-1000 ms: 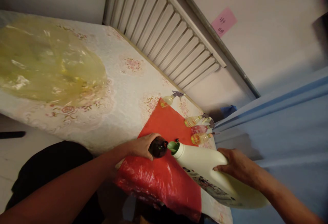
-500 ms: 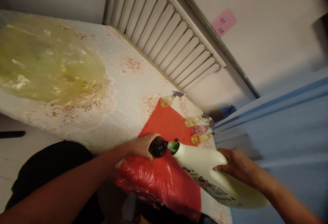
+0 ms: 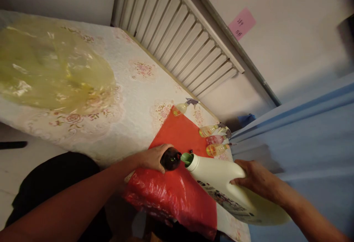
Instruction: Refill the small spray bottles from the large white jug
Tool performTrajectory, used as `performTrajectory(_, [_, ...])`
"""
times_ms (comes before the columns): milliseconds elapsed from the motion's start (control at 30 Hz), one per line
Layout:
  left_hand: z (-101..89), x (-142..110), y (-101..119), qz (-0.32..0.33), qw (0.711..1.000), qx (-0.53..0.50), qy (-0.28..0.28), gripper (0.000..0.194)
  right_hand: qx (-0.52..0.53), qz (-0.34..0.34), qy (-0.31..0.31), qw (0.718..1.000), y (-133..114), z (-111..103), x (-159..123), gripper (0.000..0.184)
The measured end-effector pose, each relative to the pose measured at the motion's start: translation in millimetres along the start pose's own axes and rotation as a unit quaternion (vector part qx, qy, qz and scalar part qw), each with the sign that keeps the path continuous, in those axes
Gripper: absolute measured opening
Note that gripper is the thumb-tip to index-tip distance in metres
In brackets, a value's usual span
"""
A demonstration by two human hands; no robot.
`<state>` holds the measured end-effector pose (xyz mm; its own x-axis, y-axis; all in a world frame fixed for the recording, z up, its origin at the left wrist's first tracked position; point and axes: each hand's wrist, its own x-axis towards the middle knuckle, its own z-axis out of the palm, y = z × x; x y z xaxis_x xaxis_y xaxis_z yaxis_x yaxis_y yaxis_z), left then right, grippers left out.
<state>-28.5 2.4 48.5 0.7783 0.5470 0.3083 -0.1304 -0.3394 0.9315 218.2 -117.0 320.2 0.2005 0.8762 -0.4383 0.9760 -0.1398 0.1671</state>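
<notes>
My left hand [image 3: 155,158] is wrapped round a dark brown bottle [image 3: 170,159], whose top faces up toward me. With my right hand [image 3: 257,181] I grip a big pale-green jug [image 3: 221,183] by its upper side; a printed label shows on its flank. The jug is tipped to the left, and its green spout [image 3: 186,158] meets the bottle's mouth. Whether liquid is flowing I cannot make out. Both are above a red plastic sheet [image 3: 177,135] on the table. Beside the spout lies a small dark cap-like piece [image 3: 190,151].
Spray bottles with yellow and pink contents [image 3: 215,138] stand by the table's far edge, and another spray bottle [image 3: 181,108] is at the sheet's corner. A yellow plastic bag [image 3: 55,68] covers the left of the flowered tablecloth [image 3: 132,98]. Behind are a radiator [image 3: 177,35] and a blue curtain [image 3: 312,161].
</notes>
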Motion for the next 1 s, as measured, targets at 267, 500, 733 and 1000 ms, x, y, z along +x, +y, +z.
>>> performTrajectory(267, [0.6,0.0,-0.9,0.002,1.0,-0.02,-0.002,0.083,0.03,-0.003,-0.032,0.999,-1.2,-2.2,-0.8,0.023])
performTrajectory(500, [0.2,-0.3,0.4,0.0,1.0,-0.008,0.002,0.083,0.018,-0.004,-0.026,0.999,-1.0,-1.2,0.1,0.023])
performTrajectory(733, [0.1,-0.3,-0.5,0.002,1.0,-0.007,-0.001,0.082,0.018,-0.005,-0.024,1.0,2.3,0.3,0.6,0.023])
performTrajectory(1000, [1.0,0.2,-2.0,0.005,1.0,-0.01,0.001,0.083,0.023,-0.007,-0.028,0.999,0.1,-1.4,-0.3,0.025])
